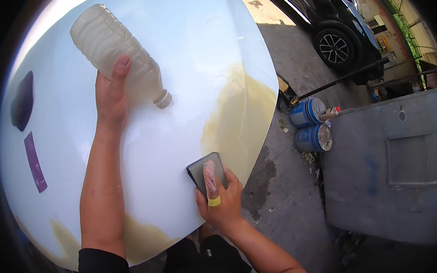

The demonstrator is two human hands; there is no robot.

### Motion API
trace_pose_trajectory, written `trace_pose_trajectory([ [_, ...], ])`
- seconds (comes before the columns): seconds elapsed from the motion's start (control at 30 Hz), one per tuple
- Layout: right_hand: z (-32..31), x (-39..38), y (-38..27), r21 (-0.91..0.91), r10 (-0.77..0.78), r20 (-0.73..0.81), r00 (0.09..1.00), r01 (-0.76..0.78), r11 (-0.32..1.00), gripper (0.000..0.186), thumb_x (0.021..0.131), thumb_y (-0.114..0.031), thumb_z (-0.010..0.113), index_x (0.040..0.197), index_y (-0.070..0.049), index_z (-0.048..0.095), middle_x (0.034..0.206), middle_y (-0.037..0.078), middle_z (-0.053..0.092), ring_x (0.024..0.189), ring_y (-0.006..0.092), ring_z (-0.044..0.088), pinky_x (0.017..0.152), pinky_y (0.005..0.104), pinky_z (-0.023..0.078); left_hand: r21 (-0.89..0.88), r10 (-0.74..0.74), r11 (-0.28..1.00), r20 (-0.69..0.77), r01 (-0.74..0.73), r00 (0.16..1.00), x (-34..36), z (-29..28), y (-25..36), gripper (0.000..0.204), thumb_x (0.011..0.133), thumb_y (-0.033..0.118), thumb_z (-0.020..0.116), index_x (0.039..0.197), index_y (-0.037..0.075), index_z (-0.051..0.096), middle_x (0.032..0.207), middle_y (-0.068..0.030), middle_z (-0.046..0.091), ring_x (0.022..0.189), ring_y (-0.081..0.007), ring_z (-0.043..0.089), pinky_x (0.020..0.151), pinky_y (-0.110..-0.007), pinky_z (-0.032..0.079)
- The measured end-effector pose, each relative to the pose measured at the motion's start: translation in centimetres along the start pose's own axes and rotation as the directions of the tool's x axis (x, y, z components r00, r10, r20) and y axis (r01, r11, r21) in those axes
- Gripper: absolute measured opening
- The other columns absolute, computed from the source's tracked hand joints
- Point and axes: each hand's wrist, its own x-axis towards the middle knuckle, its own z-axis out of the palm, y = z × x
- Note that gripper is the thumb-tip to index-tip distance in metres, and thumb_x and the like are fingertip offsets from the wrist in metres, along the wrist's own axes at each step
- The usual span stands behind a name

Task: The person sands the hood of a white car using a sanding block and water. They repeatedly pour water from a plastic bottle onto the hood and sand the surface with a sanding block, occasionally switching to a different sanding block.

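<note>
My left hand (113,89) is wrapped around a clear, ribbed plastic bottle (133,58) with cloudy contents. The bottle is tilted over the panel, its neck pointing down and to the right. Grasped in my right hand (222,198) is a flat, dark grey sanding block (203,170), resting on the panel near its right edge. One finger of that hand is covered in clear plastic with a yellow band at its base. Beneath both hands lies a large, glossy white car panel (163,153). A yellowish filler patch (239,118) spreads just above the block.
A purple strip (36,162) and a dark oval patch (22,100) are at the panel's left. Two blue buckets (308,124) stand on the concrete floor to the right. A grey metal surface (390,160) is beyond them. A dark car (337,39) is parked behind.
</note>
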Motion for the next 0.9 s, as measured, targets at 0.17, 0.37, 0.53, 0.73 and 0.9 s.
trace_pose_trajectory([
  [0.17, 1.1, 14.5, 3.8, -0.077, 0.113, -0.031, 0.993, -0.115, 0.99, 0.067, 0.09, -0.023, 0.064, 0.147, 0.0, 0.037, 0.127, 0.015, 0.059, 0.117, 0.0413, 0.046, 0.095, 0.049, 0.039, 0.005, -0.014, 1.0, 0.044, 0.013, 0.999, 0.0, -0.1, -0.4, 0.068, 0.095, 0.05, 0.061, 0.139, 0.001, 0.042, 0.127, -0.0086, 0.053, 0.12, -0.021, 0.05, 0.107, -0.036, 0.038],
  [0.37, 0.6, 3.1, 0.5, 0.024, 0.015, -0.025, 1.0, -0.015, 1.0, 0.068, 0.082, -0.019, 0.073, 0.143, -0.008, 0.046, 0.141, 0.012, 0.054, 0.121, 0.0423, 0.048, 0.095, 0.0494, 0.041, -0.035, -0.023, 0.999, 0.004, 0.023, 1.0, 0.0, -0.7, -0.4, 0.066, 0.095, 0.05, 0.061, 0.136, 0.001, 0.044, 0.125, -0.0092, 0.055, 0.118, -0.0209, 0.052, 0.105, -0.036, 0.04],
  [0.53, 0.9, 4.0, 0.9, 0.016, 0.004, -0.084, 0.996, -0.003, 1.0, 0.073, 0.078, -0.015, 0.074, 0.144, -0.006, 0.044, 0.134, 0.014, 0.059, 0.116, 0.041, 0.05, 0.094, 0.0479, 0.042, 0.004, -0.009, 1.0, 0.021, 0.009, 1.0, 0.0, -0.4, -0.7, 0.064, 0.096, 0.049, 0.06, 0.135, 0.001, 0.045, 0.124, -0.0099, 0.056, 0.118, -0.0216, 0.053, 0.105, -0.037, 0.04],
  [0.73, 1.7, 14.2, 3.8, 0.018, 0.008, -0.125, 0.992, -0.005, 1.0, 0.064, 0.085, -0.016, 0.069, 0.143, -0.003, 0.045, 0.126, 0.016, 0.062, 0.113, 0.0417, 0.05, 0.096, 0.0492, 0.041, -0.081, -0.043, 0.996, 0.008, 0.044, 0.999, 0.0, -0.4, -0.7, 0.066, 0.095, 0.049, 0.06, 0.137, 0.001, 0.043, 0.127, -0.0097, 0.054, 0.12, -0.022, 0.052, 0.106, -0.038, 0.039],
  [0.9, 0.3, -1.6, -2.2, 0.077, -0.085, 0.001, 0.996, 0.084, 0.993, 0.07, 0.08, -0.015, 0.074, 0.144, -0.01, 0.046, 0.142, 0.013, 0.055, 0.121, 0.0403, 0.05, 0.101, 0.0471, 0.039, -0.055, -0.046, 0.998, -0.035, 0.044, 0.998, 0.1, -1.2, -0.8, 0.069, 0.094, 0.05, 0.061, 0.138, 0.002, 0.041, 0.128, -0.009, 0.053, 0.121, -0.0221, 0.051, 0.106, -0.038, 0.039],
])
